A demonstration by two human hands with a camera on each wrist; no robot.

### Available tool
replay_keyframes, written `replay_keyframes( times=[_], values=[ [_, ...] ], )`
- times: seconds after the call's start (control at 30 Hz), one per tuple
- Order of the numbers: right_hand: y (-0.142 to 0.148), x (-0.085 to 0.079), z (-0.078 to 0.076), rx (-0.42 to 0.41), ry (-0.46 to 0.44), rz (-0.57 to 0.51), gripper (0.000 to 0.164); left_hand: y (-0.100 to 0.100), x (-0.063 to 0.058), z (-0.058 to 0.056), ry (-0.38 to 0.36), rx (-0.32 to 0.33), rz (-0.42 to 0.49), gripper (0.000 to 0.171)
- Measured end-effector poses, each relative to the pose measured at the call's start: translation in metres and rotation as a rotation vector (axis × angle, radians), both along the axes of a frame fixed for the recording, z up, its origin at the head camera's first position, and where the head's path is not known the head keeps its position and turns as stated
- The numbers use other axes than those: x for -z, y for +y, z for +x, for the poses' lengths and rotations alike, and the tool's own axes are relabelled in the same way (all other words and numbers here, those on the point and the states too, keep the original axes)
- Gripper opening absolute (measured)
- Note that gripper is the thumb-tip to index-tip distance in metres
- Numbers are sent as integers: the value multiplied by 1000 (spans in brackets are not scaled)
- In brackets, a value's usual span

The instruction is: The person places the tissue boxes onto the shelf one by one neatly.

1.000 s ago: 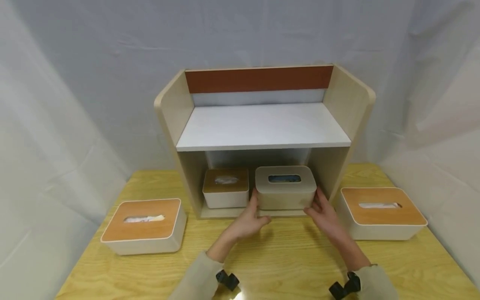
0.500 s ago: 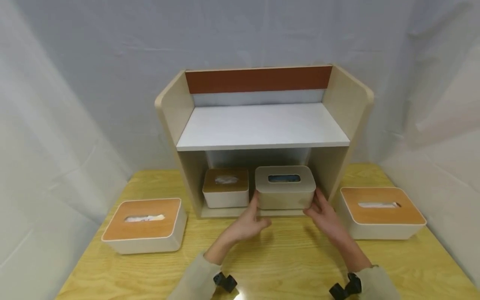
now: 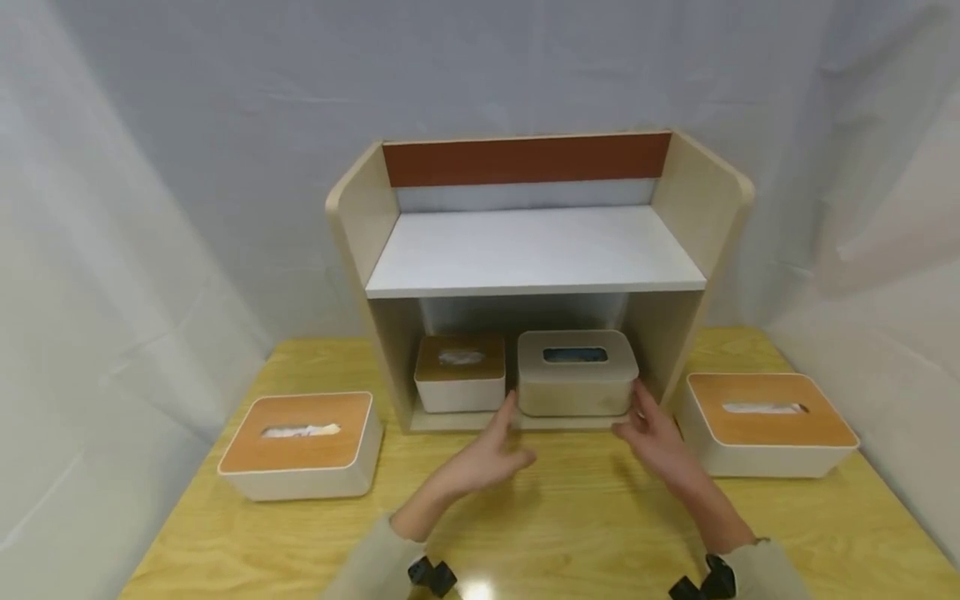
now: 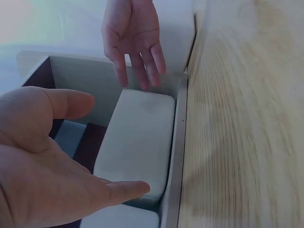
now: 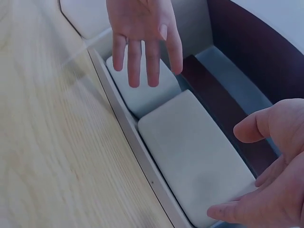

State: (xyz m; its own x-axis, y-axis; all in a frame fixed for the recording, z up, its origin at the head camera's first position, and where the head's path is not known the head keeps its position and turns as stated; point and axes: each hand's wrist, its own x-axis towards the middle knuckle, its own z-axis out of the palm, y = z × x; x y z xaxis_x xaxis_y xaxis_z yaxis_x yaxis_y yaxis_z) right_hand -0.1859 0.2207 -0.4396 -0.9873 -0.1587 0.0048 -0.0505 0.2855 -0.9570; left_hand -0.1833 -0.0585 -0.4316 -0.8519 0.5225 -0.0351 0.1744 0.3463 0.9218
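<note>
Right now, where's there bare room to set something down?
Bare: upper shelf between the side panels; table between the forearms. Crowded: lower compartment, with brown-topped box, beige box, left hand and right hand at its front.

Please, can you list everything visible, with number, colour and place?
table: 1, yellowish wood, lower head view
shelf: 1, pale wood and white, on table
beige box: 1, beige, lower shelf bay, right
brown-lidded box: 1, white and brown, beside it, left
orange-lidded boxes: 2, white and orange, either side of shelf
sheeting: count unclear, grey-white, behind and both sides
sleeves: 2, beige, near bottom edge
wrist cameras: 2, black, at sleeve ends
left hand: 1, bare, by beige box's left side
right hand: 1, bare, by beige box's right side
</note>
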Motion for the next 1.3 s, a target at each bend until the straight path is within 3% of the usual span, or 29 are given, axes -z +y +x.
replay_keyframes(
  times=[0.2,0.33,0.53,0.7,1.03,1.3],
  values=[
    [-11,-5,15,-40,-53,42,85,-20,-10,22,66,33,-79,90],
    [-26,-9,23,-87,-20,46,83,-30,-18,37,110,22,-99,88],
    [-52,-12,31,-203,-18,-14,83,-48,-28,61,98,-3,-100,85],
    [-71,-5,32,-277,-13,-43,84,-63,-31,75,110,-59,-102,86],
    [-102,7,37,-356,-17,-50,83,-94,-39,99,116,-231,-89,86],
    [-120,4,41,-366,-6,-46,82,-117,-47,110,85,-261,-72,85]
  ],
)
